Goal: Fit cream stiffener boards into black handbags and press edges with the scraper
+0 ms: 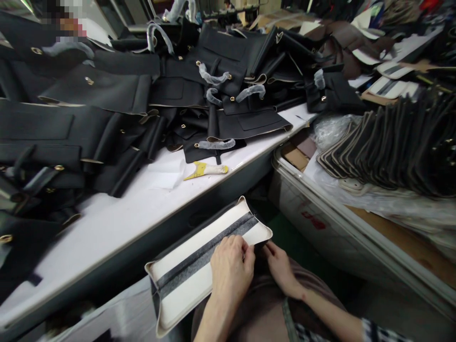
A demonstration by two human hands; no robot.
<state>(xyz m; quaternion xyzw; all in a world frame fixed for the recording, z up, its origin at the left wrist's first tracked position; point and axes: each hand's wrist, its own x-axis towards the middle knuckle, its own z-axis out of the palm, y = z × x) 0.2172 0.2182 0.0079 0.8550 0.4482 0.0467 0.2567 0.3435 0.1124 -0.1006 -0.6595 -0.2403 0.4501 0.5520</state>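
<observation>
A bag piece (188, 289) rests tilted on my lap, its white, boxy bottom facing up with dark grey strips along its length and black leather around the sides. My left hand (232, 261) lies over the near long edge of this bottom, fingers curled and closed on it; the fingertips are partly hidden. At the right end, under the near corner, my right hand (280, 266) grips the black leather, with some of its fingers out of sight beneath. Beyond the bag, a yellow and white handled tool (206, 170) lies on the white table (117, 216).
Black leather bag pieces (178, 92) with wrapped handles are heaped across the table. To the right, a bin (306, 190) carries a row of black flaps (395, 142) and clear plastic (335, 128). Striped white panels (394, 88) lie behind them. A partly blurred person (71, 28) is at far left.
</observation>
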